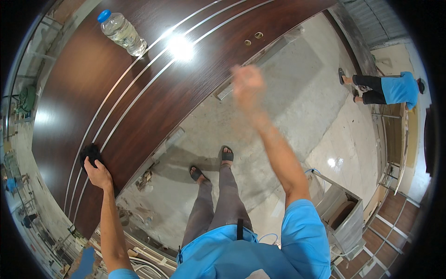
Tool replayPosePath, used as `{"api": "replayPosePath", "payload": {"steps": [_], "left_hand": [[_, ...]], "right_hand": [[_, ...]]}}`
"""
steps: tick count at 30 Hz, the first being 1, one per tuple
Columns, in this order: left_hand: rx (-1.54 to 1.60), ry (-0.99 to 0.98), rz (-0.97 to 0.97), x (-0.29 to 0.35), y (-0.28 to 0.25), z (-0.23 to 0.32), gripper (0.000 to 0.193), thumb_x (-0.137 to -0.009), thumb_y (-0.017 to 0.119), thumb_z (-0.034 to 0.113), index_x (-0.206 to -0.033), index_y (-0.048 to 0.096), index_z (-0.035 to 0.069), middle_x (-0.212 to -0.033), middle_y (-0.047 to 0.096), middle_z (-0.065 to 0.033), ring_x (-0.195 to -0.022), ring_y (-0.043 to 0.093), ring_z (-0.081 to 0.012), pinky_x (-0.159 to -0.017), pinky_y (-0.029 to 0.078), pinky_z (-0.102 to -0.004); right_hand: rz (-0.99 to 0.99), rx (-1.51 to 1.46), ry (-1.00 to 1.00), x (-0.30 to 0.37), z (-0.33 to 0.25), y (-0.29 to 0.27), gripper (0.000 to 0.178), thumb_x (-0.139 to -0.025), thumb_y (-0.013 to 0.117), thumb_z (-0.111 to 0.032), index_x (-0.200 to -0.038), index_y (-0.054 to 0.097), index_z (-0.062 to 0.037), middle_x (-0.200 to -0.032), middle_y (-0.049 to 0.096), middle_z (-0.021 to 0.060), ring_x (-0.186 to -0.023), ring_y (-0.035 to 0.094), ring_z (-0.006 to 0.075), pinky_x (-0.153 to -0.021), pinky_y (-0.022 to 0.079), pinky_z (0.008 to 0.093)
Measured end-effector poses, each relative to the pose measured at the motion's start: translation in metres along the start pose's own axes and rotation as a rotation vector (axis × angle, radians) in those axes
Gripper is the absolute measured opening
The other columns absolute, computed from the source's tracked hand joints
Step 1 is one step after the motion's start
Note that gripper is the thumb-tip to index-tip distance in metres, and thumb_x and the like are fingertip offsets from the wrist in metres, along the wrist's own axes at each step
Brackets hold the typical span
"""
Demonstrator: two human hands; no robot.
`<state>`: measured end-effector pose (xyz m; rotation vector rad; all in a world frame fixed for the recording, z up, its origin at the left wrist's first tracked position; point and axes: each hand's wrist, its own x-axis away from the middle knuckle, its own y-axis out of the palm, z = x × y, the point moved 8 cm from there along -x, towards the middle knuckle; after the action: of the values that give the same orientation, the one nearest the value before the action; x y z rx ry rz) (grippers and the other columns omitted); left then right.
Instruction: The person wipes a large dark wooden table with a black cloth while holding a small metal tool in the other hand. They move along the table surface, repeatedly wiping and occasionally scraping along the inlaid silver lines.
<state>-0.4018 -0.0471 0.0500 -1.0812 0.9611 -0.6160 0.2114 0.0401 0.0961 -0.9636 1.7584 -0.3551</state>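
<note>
- Head view, far left: the left hand (98, 173) presses a dark pad or cloth (90, 152) flat against the dark brown door panel (134, 93), fingers closed over it, seemingly so that the palm can bear down on the glossy face near the panel's near edge.
- A clear plastic water bottle (121, 32) with a blue cap lies on its side at the panel's far end, well apart from the pad, probably parked out of the way.
- Pale inlaid stripes (139, 88) run the length of the panel; a lamp glares off the sheen.
- The right hand (247, 83) is raised in mid-air and blurred; it seems to hold nothing, but how far its fingers are spread I cannot tell.
- Below lies a rough concrete floor (278, 93), with the person's sandalled feet (211, 165) on it.
- Far right, a co-worker (385, 89) in blue crouches by stacked panels; a grey box (341, 211) stands nearer.
</note>
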Motion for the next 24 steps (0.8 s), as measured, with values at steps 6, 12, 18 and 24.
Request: {"api": "replayPosePath", "payload": {"steps": [6, 12, 18, 24], "left_hand": [[-0.004, -0.013, -0.039, -0.003, 0.004, -0.007, 0.045, -0.1, 0.06, 0.023, -0.14, 0.061, 0.002, -0.14, 0.066, -0.0179, -0.127, 0.064, -0.0389, -0.106, 0.049, -0.0455], [0.461, 0.707, -0.178, 0.049, -0.02, 0.15, 0.053, -0.069, 0.074, -0.004, -0.122, 0.073, 0.001, -0.118, 0.069, -0.0184, -0.113, 0.064, -0.0398, -0.103, 0.049, -0.0492], [0.299, 1.1, -0.311, 0.117, 0.008, 0.419, 0.094, -0.078, 0.085, 0.016, -0.158, 0.041, -0.004, -0.173, 0.026, -0.0236, -0.161, 0.02, -0.0442, -0.13, 0.017, -0.0594], [0.223, 1.214, -0.343, 0.132, 0.049, 0.616, 0.091, -0.088, 0.079, 0.017, -0.161, 0.031, -0.009, -0.173, 0.019, -0.029, -0.162, 0.017, -0.0467, -0.13, 0.017, -0.0615]], "right_hand": [[-0.033, 0.101, 0.053, 0.007, 0.044, 0.014, 0.012, -0.092, 0.068, -0.005, -0.097, 0.077, -0.0086, -0.092, 0.069, 0.011, -0.085, 0.065, 0.0312, -0.068, 0.054, 0.0441], [-0.326, -0.437, 0.193, 0.167, -0.089, -0.02, 0.034, -0.08, 0.073, 0.003, -0.111, 0.08, -0.0085, -0.091, 0.069, 0.0136, -0.083, 0.069, 0.0309, -0.072, 0.057, 0.0401], [-0.121, -0.22, 1.0, 0.295, 0.023, -0.146, 0.019, -0.089, 0.077, 0.0, -0.108, 0.079, -0.0002, -0.09, 0.07, 0.0123, -0.076, 0.069, 0.0217, -0.069, 0.055, 0.0316], [0.076, -0.258, 1.271, 0.345, 0.122, -0.152, 0.02, -0.089, 0.077, 0.003, -0.109, 0.078, 0.001, -0.092, 0.069, 0.0077, -0.079, 0.068, 0.0159, -0.073, 0.055, 0.0288]]}}
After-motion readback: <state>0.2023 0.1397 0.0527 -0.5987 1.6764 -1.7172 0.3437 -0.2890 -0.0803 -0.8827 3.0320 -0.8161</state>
